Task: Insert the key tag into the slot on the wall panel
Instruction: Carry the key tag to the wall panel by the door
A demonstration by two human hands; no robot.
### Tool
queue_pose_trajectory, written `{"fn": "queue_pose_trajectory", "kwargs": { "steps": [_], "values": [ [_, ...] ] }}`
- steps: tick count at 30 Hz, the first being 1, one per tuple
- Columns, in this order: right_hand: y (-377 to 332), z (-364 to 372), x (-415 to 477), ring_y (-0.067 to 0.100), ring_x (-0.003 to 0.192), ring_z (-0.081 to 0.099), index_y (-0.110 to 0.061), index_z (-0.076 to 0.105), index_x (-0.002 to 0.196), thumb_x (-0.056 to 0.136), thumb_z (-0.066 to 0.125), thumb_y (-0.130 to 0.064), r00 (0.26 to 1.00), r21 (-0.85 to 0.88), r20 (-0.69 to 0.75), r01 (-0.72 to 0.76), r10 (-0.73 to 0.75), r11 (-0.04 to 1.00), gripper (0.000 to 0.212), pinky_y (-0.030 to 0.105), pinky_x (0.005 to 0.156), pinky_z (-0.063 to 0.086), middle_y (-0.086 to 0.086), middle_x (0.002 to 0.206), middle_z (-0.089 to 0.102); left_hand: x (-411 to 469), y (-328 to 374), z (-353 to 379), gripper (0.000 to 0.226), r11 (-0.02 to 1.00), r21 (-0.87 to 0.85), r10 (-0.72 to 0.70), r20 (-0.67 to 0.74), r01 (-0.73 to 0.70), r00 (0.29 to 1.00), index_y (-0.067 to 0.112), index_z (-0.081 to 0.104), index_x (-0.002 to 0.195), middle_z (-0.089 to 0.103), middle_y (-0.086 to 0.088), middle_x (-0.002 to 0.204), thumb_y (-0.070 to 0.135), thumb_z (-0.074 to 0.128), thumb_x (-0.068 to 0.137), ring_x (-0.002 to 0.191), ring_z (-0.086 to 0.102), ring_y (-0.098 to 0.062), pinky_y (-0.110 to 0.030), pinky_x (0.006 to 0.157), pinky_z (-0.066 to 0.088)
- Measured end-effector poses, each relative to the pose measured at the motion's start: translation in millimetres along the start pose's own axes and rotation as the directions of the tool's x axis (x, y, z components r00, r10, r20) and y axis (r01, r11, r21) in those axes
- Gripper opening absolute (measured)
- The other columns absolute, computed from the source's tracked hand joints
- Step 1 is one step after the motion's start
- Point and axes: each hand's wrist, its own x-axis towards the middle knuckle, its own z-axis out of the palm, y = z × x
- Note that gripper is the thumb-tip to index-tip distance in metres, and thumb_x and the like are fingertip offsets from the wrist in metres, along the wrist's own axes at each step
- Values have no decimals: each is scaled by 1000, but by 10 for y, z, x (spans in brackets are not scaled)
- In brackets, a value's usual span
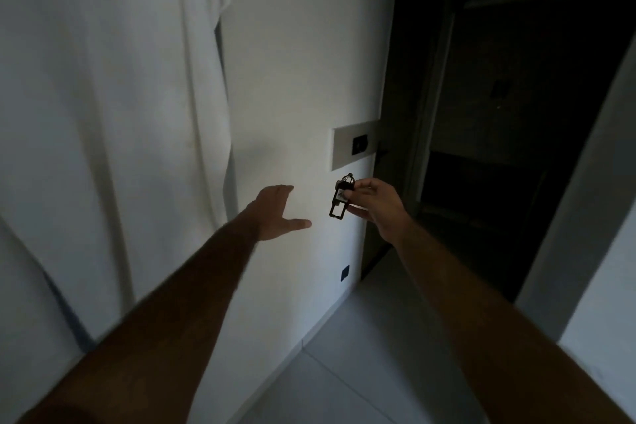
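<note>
Our right hand (377, 206) pinched the key tag (340, 200) between thumb and fingertips, holding it in the air just below the wall panel (344, 148), near it but not touching. We judged the task barely under way: the tag was in hand and raised toward the panel, but nothing was inserted yet, and the lift and alignment were left. Our left hand (275, 213) was spread, empty, close to the white wall (292, 79). We could not make out the slot itself; only a small dark rectangle (359, 144) showed on the panel. Beyond the doorway everything was too dark to read.
</note>
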Motion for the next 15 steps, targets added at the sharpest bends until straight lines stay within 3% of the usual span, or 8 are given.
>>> {"fn": "queue_pose_trajectory", "kwargs": {
  "steps": [5,9,15],
  "values": [
    [-140,-239,338,15,81,75,-17,62,85,80,78,-3,996,-16,-77,37,-38,999,22,28,68,60,2,85,77,626,55,53,108,998,21,51,10,-51,999,16,25,154,27,-8,162,75,66,72,150,20,-26,-44,121,23],
    [-234,-506,575,21,87,73,-12,60,92,83,74,-1,991,-18,-120,53,-55,998,20,39,84,61,7,89,74,1137,178,134,109,994,26,103,13,-103,995,17,26,153,29,-7,162,76,65,71,149,22,-25,-45,121,25],
    [-194,-1024,893,31,99,71,1,60,110,85,73,-1,980,-27,-198,25,-30,999,28,42,89,60,20,107,72,1706,452,415,110,988,29,149,46,-151,988,19,25,153,28,-6,162,80,63,69,149,22,-24,-43,120,26]
  ]
}}
